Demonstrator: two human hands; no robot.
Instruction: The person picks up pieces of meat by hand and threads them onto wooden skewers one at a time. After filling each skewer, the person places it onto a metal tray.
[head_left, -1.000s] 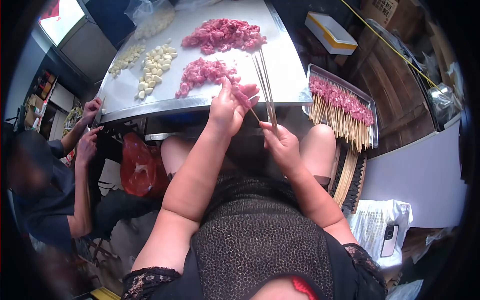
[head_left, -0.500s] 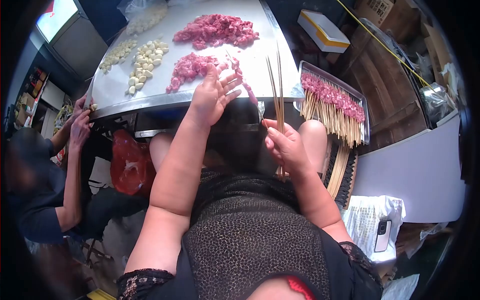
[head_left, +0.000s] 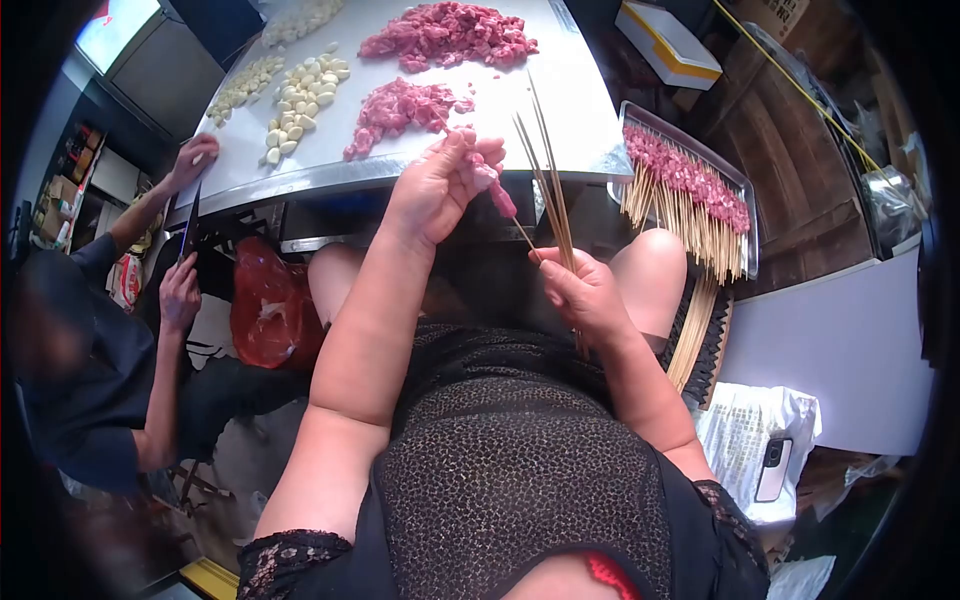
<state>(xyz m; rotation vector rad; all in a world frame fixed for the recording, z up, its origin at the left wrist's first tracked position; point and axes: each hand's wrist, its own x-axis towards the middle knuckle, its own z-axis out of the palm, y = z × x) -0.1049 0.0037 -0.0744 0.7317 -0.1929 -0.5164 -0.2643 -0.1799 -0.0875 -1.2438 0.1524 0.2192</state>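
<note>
My right hand (head_left: 585,296) is closed round several thin bamboo skewers (head_left: 557,195) that point up and away. Between its thumb and forefinger it also pinches the lower end of one loaded skewer, which slants up to the left. Pink raw meat (head_left: 503,200) is threaded along that skewer. My left hand (head_left: 440,190) has its fingers curled round the upper meat on it, and part of the meat is hidden by the fingers. Just beyond my left hand, a small pile of raw meat (head_left: 400,110) lies on the white table (head_left: 570,120).
A larger meat pile (head_left: 450,38) and peeled garlic cloves (head_left: 303,98) lie on the table. Right of it, a metal tray (head_left: 752,262) holds many loaded skewers, above a bundle of bare skewers (head_left: 692,335). At left, another person's hand (head_left: 180,292) holds a knife (head_left: 191,225).
My left hand has gone from spread fingers to curled round the meat on the skewer. The other person's hands have moved apart, one now on the table edge. The view has shifted slightly.
</note>
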